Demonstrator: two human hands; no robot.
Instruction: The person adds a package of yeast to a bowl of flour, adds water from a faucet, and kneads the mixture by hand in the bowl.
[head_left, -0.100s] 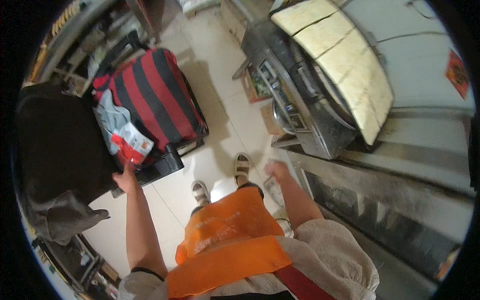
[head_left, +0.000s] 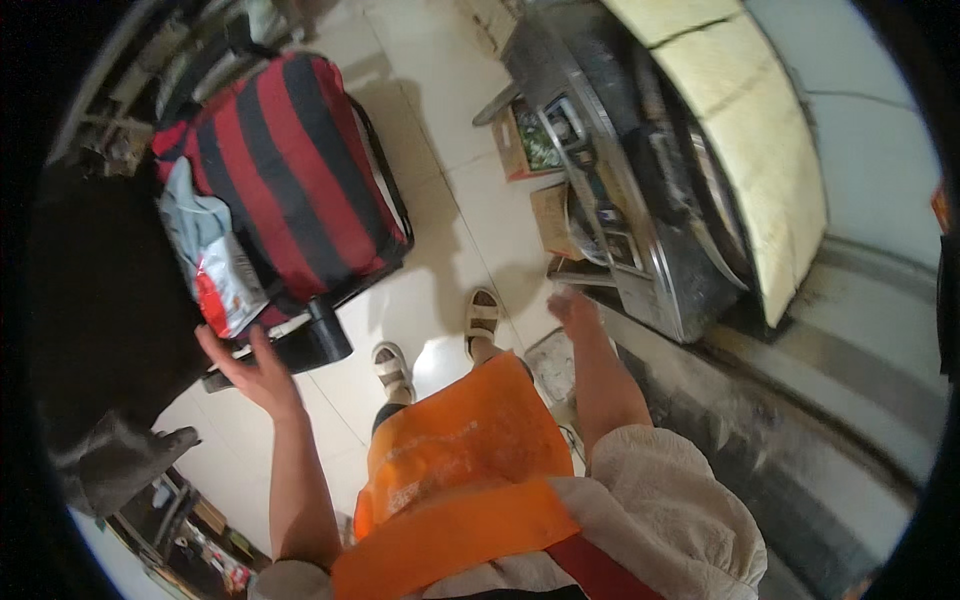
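Observation:
My left hand (head_left: pixel 245 365) is open, fingers spread, just below a red-and-silver packet (head_left: pixel 225 290) that lies with grey-blue cloth (head_left: pixel 195 210) on a red-and-black striped bag (head_left: pixel 295 170). A black bar-like part (head_left: pixel 328 328) sits under the bag's near end. A large black cloth-like bulk (head_left: pixel 110 280) fills the left side beside my hand. My right hand (head_left: pixel 572 308) hangs beside the low front of a metal appliance (head_left: pixel 640 280) topped by a creased pale yellow panel (head_left: pixel 740 130); its fingers are blurred.
Pale tiled floor (head_left: pixel 420 120) runs between bag and appliance, with my sandalled feet on it. Cardboard boxes (head_left: pixel 550 215) lie under the appliance. A cluttered shelf (head_left: pixel 200 540) is at lower left. A grey metal ledge (head_left: pixel 840 340) runs along the right beside a pale wall (head_left: pixel 860 150).
My left hand's fingers have spread and sit a little apart from the packet. My right hand has risen slightly in view. The bag and appliance appear higher as the view shifts.

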